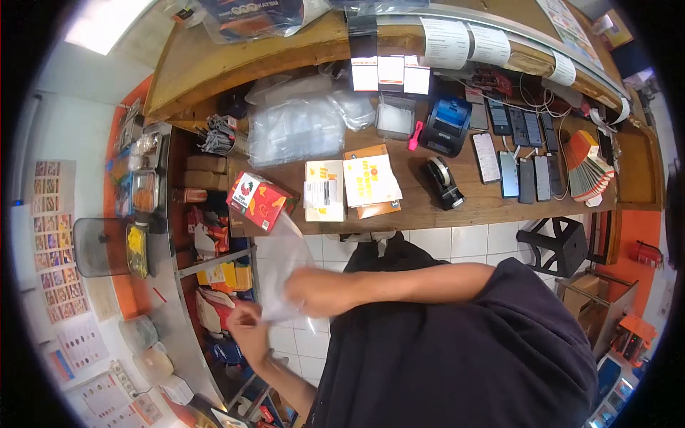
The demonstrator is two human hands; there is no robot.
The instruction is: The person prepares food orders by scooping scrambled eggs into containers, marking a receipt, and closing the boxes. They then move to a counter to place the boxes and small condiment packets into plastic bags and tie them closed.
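A clear plastic bag [278, 267] hangs off the counter's front edge, its upper end against a red box [258, 202] with chicken pictures. My right hand [310, 291] is closed on the bag, its fingers blurred and partly hidden. Lower and to the left, my left hand [248, 327] pinches the bag's lower edge. On the wooden counter [321, 227], right of the red box, lie a yellow-white box [325, 191] with a paper slip and an orange box with a white printed sheet [371, 180] on top.
Stacked clear bags [296, 132] lie at the back. Farther right are a label printer [447, 125], a tape dispenser [444, 182], several phones [508, 173] and fanned cards [589, 167]. Shelves with packets [221, 278] stand at left. A black stool [555, 246] is below the counter.
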